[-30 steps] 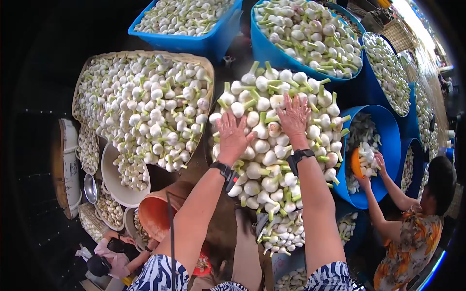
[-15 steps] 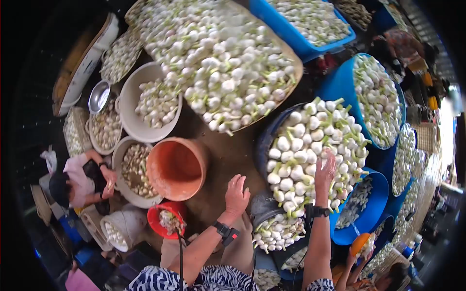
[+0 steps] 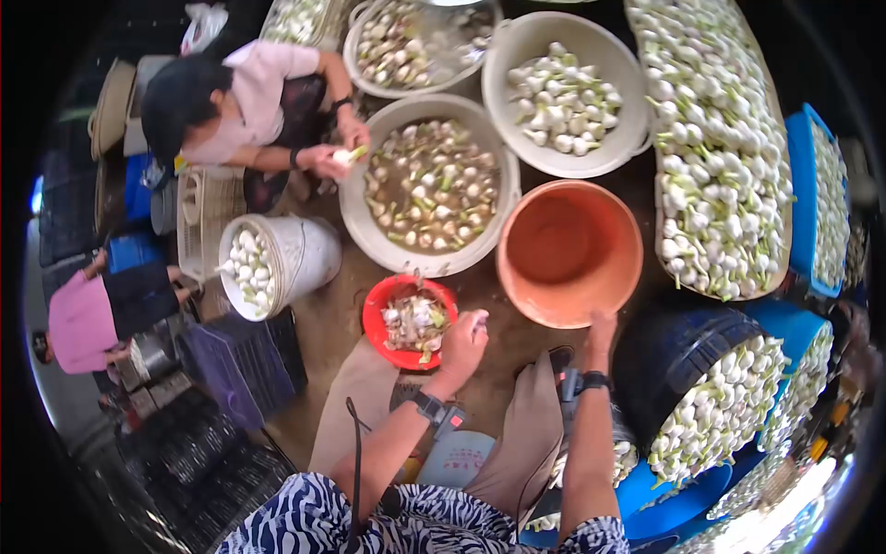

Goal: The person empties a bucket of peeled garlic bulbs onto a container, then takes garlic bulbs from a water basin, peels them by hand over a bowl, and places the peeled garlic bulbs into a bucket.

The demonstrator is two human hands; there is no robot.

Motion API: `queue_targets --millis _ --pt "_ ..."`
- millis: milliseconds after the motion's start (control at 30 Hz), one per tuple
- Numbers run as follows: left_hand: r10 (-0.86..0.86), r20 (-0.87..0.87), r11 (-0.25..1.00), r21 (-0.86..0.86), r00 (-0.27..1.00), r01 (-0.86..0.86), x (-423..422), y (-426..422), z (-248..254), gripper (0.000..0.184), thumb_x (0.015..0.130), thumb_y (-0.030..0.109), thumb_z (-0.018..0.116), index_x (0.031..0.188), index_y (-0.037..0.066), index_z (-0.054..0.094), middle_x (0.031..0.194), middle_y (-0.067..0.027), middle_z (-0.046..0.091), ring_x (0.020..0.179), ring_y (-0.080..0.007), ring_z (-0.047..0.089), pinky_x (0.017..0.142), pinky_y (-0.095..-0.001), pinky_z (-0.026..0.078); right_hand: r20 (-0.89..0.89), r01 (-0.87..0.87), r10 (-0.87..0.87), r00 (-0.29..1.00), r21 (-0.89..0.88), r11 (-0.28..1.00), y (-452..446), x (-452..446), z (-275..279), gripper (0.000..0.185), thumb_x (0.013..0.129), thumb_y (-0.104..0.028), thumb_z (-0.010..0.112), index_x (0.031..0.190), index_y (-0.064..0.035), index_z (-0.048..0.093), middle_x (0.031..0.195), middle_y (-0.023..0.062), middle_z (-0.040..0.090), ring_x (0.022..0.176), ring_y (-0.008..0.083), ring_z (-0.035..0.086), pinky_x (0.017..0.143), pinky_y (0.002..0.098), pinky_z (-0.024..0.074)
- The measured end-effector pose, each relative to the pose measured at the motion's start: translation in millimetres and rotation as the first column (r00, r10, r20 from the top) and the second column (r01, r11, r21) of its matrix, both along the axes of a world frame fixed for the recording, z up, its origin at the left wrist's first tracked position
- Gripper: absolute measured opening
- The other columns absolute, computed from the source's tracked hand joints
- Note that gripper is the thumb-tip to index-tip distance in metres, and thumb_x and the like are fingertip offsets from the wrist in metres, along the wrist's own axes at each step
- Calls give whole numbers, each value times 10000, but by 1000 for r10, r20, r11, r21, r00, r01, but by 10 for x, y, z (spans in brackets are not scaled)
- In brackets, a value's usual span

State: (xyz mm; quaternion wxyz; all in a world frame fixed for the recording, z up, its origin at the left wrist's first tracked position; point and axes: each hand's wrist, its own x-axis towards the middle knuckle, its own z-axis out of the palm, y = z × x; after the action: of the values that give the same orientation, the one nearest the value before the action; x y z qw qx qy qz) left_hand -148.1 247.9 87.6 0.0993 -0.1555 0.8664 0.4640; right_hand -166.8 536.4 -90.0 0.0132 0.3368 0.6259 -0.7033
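Note:
My left hand (image 3: 465, 343) is closed, knuckles up, just right of a red bowl (image 3: 371, 319). Whatever its fingers may hold is hidden. Garlic bulbs and peeled scraps (image 3: 415, 323) lie in the bowl. At the near rim of a large orange bucket (image 3: 568, 249), my right hand (image 3: 601, 334) has its fingers closed on the edge. Inside, the bucket shows bare walls and bottom. To the right, a black tub (image 3: 678, 355) tips toward me, heaped with trimmed white garlic bulbs (image 3: 724, 406).
A pale basin (image 3: 503, 185) holds garlic in murky water; another basin (image 3: 637, 102) holds white bulbs. A co-worker (image 3: 268, 102) at the left handles a bulb. Nearby stand a white bucket (image 3: 309, 258), dark crates (image 3: 245, 365) and a long garlic-filled tray (image 3: 783, 212).
My view has swung left. My right hand has left the garlic heap for the orange bucket's rim. My left hand has gone from spread fingers to closed, near the red bowl.

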Motion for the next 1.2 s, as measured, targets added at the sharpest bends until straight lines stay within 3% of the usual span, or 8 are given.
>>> queue_targets --millis 233,300,467,500,833,1033,1100,1200 --pt "166 -84 986 -19 982 -169 -163 -1562 -313 209 786 30 531 979 37 610 864 -167 621 811 -325 614 717 -388 492 289 6 -54 956 167 986 314 -568 300 366 926 -267 520 1049 76 531 893 87 590 775 177 540 689 306 466" --pt "81 9 982 -173 997 -78 -232 -1954 -550 229 785 40 526 1000 15 602 926 -194 628 851 -332 614 741 -370 496 365 -333 -135 921 919 211 22 -533 566 374 899 -222 545 1073 108 532 959 125 610 828 218 577 756 300 479" --pt "14 152 992 -123 988 5 -665 -2395 -1228 244 773 117 551 987 14 606 923 -210 624 864 -362 602 783 -412 482 -119 -155 298 947 641 751 -2018 -981 1480 283 858 -108 530 1109 12 576 1037 144 620 960 236 581 865 339 453" --pt "-9 151 995 -95 988 24 -797 -2428 -1443 259 769 140 558 985 6 604 920 -213 626 866 -369 600 800 -426 475 51 -311 502 863 837 450 -2502 -1173 1419 238 858 -101 527 1054 9 606 1005 153 627 920 243 591 832 325 460" --pt "-484 290 705 -430 826 564 -1448 -2746 -2795 623 791 349 615 1277 13 418 1341 -232 393 1259 -376 336 1037 -453 298 438 -608 425 792 629 485 -4167 -2630 -1497 310 827 -230 533 997 29 550 1017 267 605 966 413 580 847 447 452" --pt "-321 127 829 -442 939 343 -1938 -2809 -2817 578 831 404 568 1304 124 391 1074 -199 572 658 -328 619 639 -428 521 228 -709 784 578 615 344 -3950 -2553 -1787 287 757 -218 642 916 21 650 861 228 654 769 397 629 693 393 507" --pt "197 290 877 374 937 -300 -2035 -2642 -2392 505 877 490 495 1200 103 472 875 -121 620 575 -233 598 520 -336 523 14 -824 850 526 256 505 -3879 -2346 -1012 190 754 -140 648 861 16 657 854 225 651 774 334 646 699 405 501" --pt "-61 343 584 774 937 -246 -1956 -2624 -2319 335 914 411 478 1062 116 537 684 -36 559 446 -130 512 341 -211 379 23 -642 905 424 713 283 -3847 -1883 -387 130 767 -139 631 802 -14 639 758 174 645 670 343 621 624 411 498"
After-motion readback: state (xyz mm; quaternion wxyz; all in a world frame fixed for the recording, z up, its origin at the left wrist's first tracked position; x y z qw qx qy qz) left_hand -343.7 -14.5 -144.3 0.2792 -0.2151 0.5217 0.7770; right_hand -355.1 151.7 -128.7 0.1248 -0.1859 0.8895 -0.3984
